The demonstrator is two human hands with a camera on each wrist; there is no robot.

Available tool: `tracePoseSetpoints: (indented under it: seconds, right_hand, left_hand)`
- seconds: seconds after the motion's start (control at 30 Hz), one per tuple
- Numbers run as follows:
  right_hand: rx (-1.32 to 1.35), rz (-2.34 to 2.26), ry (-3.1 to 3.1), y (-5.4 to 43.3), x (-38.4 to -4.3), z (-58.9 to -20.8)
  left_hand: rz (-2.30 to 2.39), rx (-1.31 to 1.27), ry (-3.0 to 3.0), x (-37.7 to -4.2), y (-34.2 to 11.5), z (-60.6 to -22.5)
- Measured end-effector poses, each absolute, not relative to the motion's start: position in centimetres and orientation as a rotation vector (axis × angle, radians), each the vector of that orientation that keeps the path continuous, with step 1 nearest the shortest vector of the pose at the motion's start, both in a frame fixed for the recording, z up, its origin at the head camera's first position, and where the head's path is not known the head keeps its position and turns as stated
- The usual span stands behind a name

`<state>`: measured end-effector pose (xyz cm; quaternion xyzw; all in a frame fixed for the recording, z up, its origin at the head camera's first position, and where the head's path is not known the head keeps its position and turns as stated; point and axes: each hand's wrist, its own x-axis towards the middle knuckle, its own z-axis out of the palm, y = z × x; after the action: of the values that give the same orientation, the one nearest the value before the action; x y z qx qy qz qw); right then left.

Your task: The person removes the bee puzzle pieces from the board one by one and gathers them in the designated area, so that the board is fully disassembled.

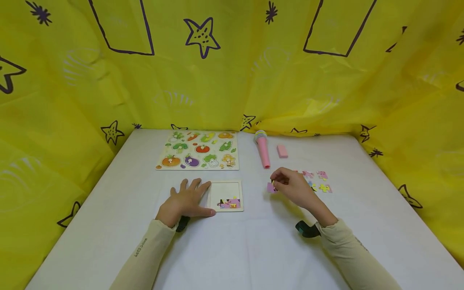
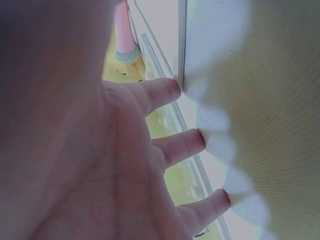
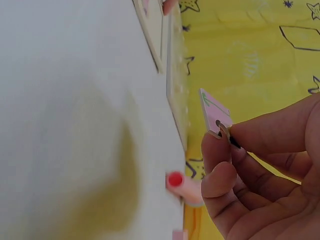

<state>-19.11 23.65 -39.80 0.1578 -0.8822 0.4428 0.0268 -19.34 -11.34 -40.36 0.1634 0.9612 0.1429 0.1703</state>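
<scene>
My left hand point(image 1: 185, 203) lies spread beside a small square puzzle tray point(image 1: 224, 190), its thumb and index fingertip at the tray's left edge. In the left wrist view, three fingers point(image 2: 182, 145) reach down to the white cloth. A few joined puzzle pieces point(image 1: 232, 203), mostly purple, fill the tray's lower right corner. Right of the tray, my right hand point(image 1: 295, 189) pinches a pink-purple puzzle piece point(image 3: 214, 111) between thumb and fingers, raised over the cloth. Several loose puzzle pieces point(image 1: 322, 175) lie just beyond this hand, some partly hidden by it.
At the back left lies a wooden vegetable peg board point(image 1: 197, 161). A pink toy microphone point(image 1: 263, 151) and a pink block point(image 1: 282, 151) are behind my right hand. Yellow star-patterned cloth point(image 1: 232, 80) hangs around the white table point(image 1: 250, 249).
</scene>
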Motion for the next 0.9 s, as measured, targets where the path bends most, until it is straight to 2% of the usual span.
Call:
tracePoseSetpoints:
  seconds: [0.47,0.9]
  right_hand:
    - [0.332,1.250,-2.814,29.9,-18.0,-40.5]
    - [0.192,1.132,-2.955,31.5,-17.5,-40.8]
  left_hand:
    - [0.390,0.461,2.724,-19.4,-11.3,-40.3]
    - [0.376,0.483,2.735,-19.5,-11.4,-40.6]
